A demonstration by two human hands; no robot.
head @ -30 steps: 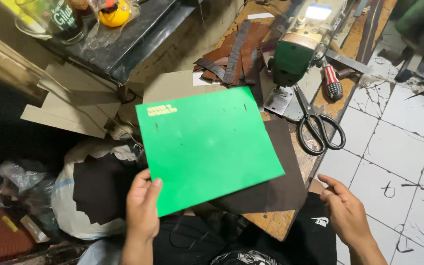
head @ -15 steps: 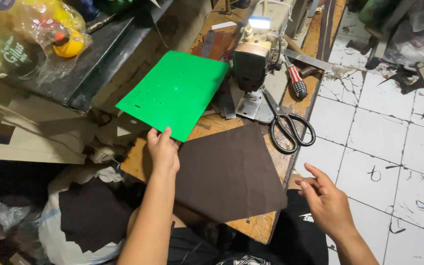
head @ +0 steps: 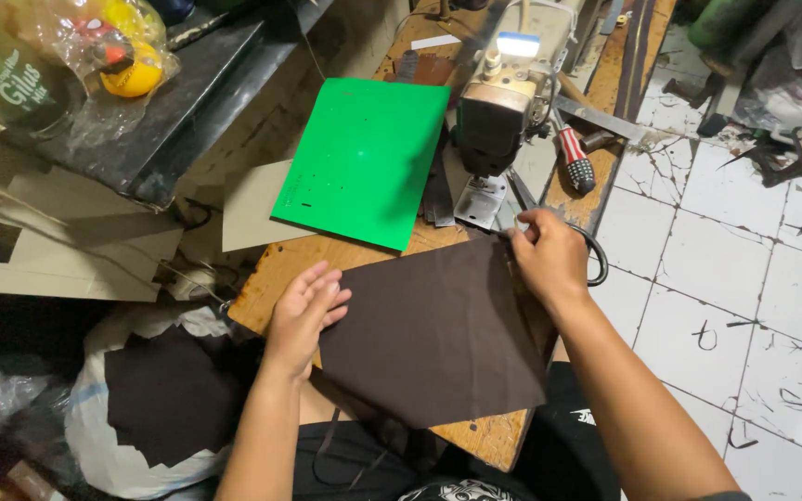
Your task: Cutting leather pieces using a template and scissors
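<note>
A dark brown sheet of material [head: 438, 334] lies on the wooden table [head: 276, 274] in front of me. My left hand [head: 303, 311] rests flat on its left edge, fingers stretched out. My right hand [head: 549, 258] pinches the sheet's far right corner, just above the black handle of a pair of scissors [head: 598, 260]. Beyond the brown sheet lies a green sheet [head: 364, 162], flat on the table and touched by neither hand.
A sewing machine [head: 503, 102] stands right of the green sheet, with a red-and-white-handled screwdriver [head: 575, 160] beside it. A white bag of brown offcuts [head: 141, 408] sits low at the left. Cardboard pieces [head: 67, 250] and a black shelf [head: 169, 102] are further left. White floor tiles [head: 735, 278] lie to the right.
My left hand carried the green sheet away, laid it down by the sewing machine and came back to the brown sheet. My right hand rose from the near edge to the sheet's far corner.
</note>
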